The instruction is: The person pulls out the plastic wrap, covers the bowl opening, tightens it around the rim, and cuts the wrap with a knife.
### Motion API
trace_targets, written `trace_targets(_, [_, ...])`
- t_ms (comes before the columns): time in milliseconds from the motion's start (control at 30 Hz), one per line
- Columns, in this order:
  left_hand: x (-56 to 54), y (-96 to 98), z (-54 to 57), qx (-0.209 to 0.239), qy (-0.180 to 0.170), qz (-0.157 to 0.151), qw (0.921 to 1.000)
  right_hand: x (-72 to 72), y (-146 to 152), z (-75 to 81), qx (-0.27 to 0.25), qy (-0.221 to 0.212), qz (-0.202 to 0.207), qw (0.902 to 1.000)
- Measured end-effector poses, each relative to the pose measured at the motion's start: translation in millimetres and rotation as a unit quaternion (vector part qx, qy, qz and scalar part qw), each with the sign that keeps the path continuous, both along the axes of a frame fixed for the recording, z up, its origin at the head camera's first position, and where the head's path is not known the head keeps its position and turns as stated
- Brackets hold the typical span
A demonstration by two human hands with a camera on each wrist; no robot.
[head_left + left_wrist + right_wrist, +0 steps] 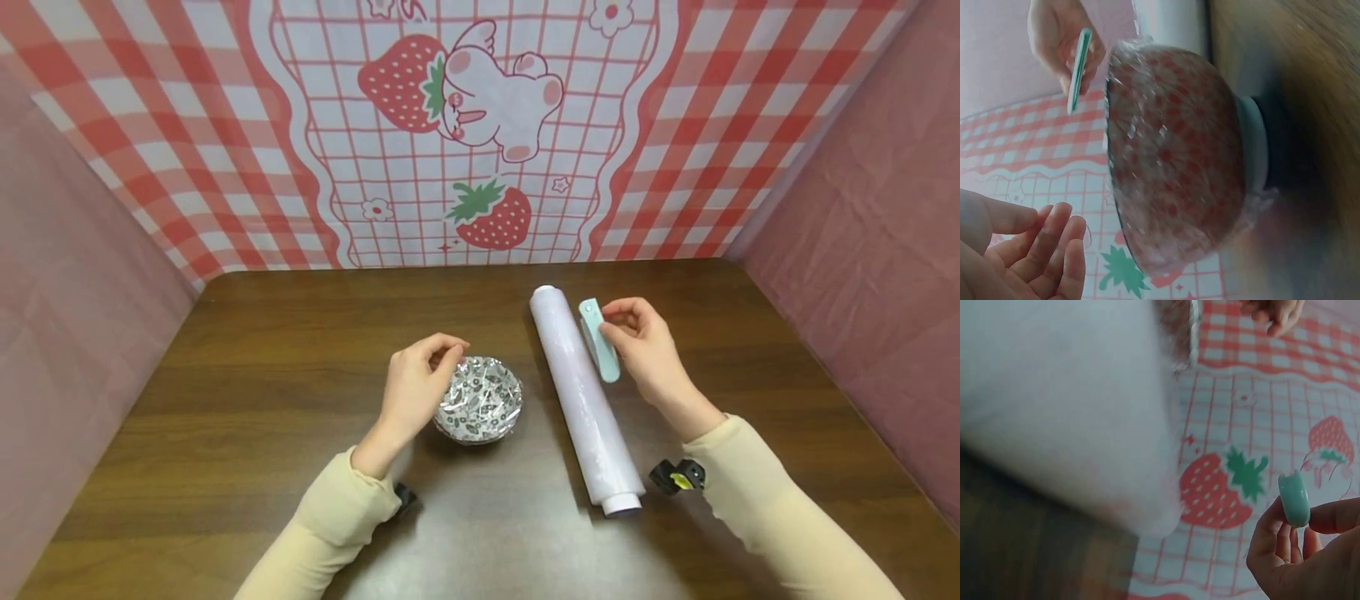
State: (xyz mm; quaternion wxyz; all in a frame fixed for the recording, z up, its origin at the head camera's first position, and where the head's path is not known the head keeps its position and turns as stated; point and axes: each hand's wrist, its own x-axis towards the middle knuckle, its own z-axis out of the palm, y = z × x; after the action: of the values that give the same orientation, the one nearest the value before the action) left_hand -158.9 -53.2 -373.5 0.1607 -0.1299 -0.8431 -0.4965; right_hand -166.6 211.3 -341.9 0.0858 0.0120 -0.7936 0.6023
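Observation:
A patterned bowl (480,404) stands upright on the table, with clear cling film stretched over its top and clinging to its sides in the left wrist view. Beside its left rim hovers my left hand (414,387), fingers loosely bent and nothing visible between them. A long roll of cling film (585,400) lies right of the bowl. Just beyond the roll, my right hand (651,350) pinches a mint-green folding knife (601,343) between thumb and fingers. The knife looks folded, no bare blade showing. In the right wrist view the roll's near side is blurred.
The brown wooden table (225,400) ends at a back wall hung with a red checked strawberry cloth (495,217). Pink cloth walls (840,233) stand at both sides. Dark wrist mounts (678,477) stick out from the sleeves.

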Motion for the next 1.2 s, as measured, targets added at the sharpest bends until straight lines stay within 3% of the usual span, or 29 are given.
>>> trace_targets(267, [-2.7,-5.5,-3.1,-0.014,-0.020,0.001,0.9997,-0.7,20,-13.4,0.031,-0.041,-0.025,0.9984])
trace_targets(567, [-5.2,-7.0,-7.5,-0.036,-0.023,0.001,0.9991,-7.1,42,-31.8,0.122,-0.101,-0.020,0.9871])
trace_targets(733, [-5.1,-6.9,-9.2,-0.048,-0.022,0.000,0.9986,-10.9,53,-46.8,0.180,-0.150,-0.001,0.9722])
trace_targets(933, [-5.7,-7.0,-9.8,-0.050,-0.024,0.002,0.9984,-11.1,57,-55.7,0.272,-0.179,0.028,0.9452])
trace_targets(1200, [-5.7,-7.2,-10.0,-0.056,-0.029,0.002,0.9980,-11.9,55,-55.7,0.375,-0.135,0.030,0.9167])
